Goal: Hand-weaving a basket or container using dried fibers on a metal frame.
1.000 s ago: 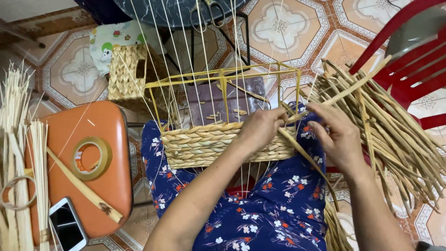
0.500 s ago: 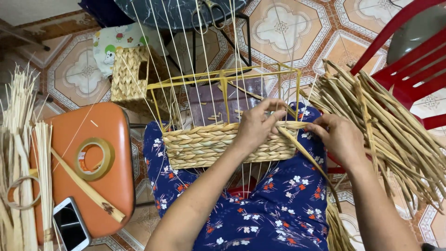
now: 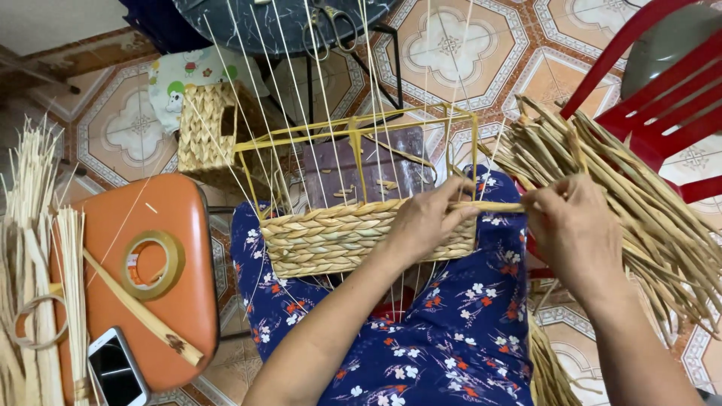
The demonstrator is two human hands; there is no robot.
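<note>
A half-woven straw basket (image 3: pixel 331 240) on a yellow wire frame (image 3: pixel 353 131) rests on my lap, over blue floral cloth (image 3: pixel 444 346). Thin pale upright stakes rise from its woven band. My left hand (image 3: pixel 425 222) presses on the right end of the woven band and pinches a flat straw strand (image 3: pixel 498 206). My right hand (image 3: pixel 575 229) grips the same strand further right and holds it taut and level between the two hands.
A bundle of dried straw strands (image 3: pixel 639 203) lies to the right beside a red plastic chair (image 3: pixel 662 90). An orange stool (image 3: pixel 162 278) on the left holds a tape roll (image 3: pixel 153 265), a wooden stick and a phone (image 3: pixel 116 368). Pale reeds (image 3: pixel 34 248) stand far left; a small woven basket (image 3: pixel 207 128) sits behind.
My right hand has pulled the strand out to the right until it runs level and taut. My left hand has shifted slightly along the woven edge.
</note>
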